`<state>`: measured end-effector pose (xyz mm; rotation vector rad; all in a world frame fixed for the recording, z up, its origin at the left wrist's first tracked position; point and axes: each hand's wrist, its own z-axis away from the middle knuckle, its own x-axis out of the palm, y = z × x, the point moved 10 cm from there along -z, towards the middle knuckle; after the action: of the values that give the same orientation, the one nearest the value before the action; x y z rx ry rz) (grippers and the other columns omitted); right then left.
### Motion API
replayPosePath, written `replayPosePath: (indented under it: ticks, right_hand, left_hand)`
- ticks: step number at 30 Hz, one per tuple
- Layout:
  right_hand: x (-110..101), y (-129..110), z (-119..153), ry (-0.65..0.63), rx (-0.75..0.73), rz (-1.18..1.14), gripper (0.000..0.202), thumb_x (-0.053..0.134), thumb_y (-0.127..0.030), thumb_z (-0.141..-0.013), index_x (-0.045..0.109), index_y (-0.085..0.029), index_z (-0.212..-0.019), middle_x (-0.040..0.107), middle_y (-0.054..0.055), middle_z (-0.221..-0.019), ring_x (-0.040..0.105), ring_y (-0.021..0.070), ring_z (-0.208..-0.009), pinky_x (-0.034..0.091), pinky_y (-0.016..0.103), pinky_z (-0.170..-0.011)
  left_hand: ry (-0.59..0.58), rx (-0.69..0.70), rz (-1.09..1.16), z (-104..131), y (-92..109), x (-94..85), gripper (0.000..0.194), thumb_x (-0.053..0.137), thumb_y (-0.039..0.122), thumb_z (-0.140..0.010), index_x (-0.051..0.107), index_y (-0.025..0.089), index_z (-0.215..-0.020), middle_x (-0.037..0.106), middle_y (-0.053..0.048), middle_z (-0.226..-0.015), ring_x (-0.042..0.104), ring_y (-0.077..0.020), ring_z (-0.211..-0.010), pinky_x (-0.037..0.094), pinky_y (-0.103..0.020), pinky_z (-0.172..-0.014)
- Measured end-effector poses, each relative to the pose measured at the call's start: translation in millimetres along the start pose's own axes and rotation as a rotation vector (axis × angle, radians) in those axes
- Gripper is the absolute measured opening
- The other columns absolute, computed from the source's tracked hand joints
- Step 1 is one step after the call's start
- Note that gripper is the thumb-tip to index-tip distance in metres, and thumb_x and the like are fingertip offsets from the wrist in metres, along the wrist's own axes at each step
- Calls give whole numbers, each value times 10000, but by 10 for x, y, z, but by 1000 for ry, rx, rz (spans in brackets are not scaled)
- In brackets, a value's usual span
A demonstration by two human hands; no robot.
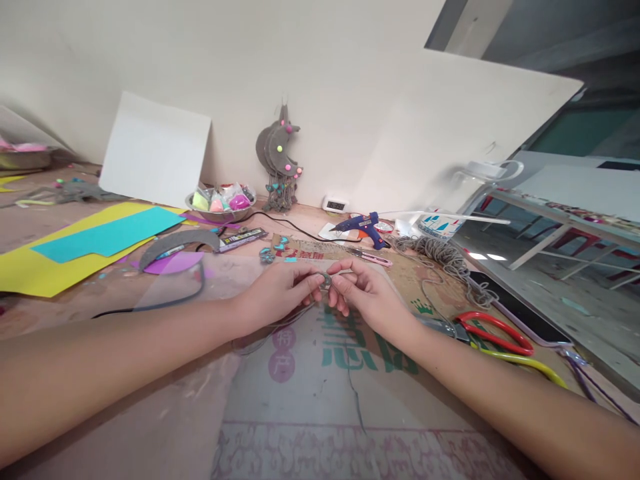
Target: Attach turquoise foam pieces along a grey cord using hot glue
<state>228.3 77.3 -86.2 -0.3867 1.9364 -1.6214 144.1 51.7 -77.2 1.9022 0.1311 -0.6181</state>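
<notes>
Both hands meet mid-table over the cardboard (320, 373): left hand (277, 290) and right hand (367, 293) pinch one small grey ring (325, 280) between their fingertips, equally near; scissors (495, 333) lie toward the right edge.

Both hands, left hand (280, 290) and right hand (367, 293), pinch a small grey piece (325, 281) above the cardboard (310, 380).
</notes>
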Motion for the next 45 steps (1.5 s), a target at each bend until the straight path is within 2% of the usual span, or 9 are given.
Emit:
replayPosePath:
  ticks: [26,32,36,43,45]
  right_hand:
    - [-21,17,20,30,-37,69,232,537,-387,-831,435,-197,-916,561,-44,-621,490,79,-497,416,219,-485]
    - [-61,-10,18,72,-57,135,214,517,-389,-839,479,-188,-902,582,-25,-645,493,84,-508,423,225,-503]
    - [-34,-67,15,55,-87,212,178,505,-347,-844,561,-178,-834,595,-8,-696,486,83,-540,404,223,-520]
    - [-90,-88,19,110,-86,243,170,548,-330,-811,562,-172,-749,573,-15,-643,474,91,-546,375,227,-524]
    - [-95,-93,20,110,-93,245,176,540,-335,-817,562,-172,-756,569,-15,-642,468,89,-540,372,226,-521]
  left_hand:
    - [11,-6,-64,10,15,-9,309,362,322,-893,577,170,-732,576,8,-661,505,-106,-583,388,-205,-541]
    - [44,-82,78,11,-86,-22,266,385,349,-897,541,161,-792,614,-11,-717,531,-103,-606,430,-205,-567]
    - [63,-81,198,16,-94,-31,209,422,352,-889,492,158,-855,605,-9,-723,540,-98,-618,449,-207,-580]
    - [22,-77,182,4,-79,-13,195,477,311,-862,555,150,-785,545,24,-651,481,-77,-565,374,-181,-515]
    - [25,-91,176,-5,-95,-25,193,498,319,-849,588,150,-823,533,27,-645,468,-75,-554,358,-183,-507]
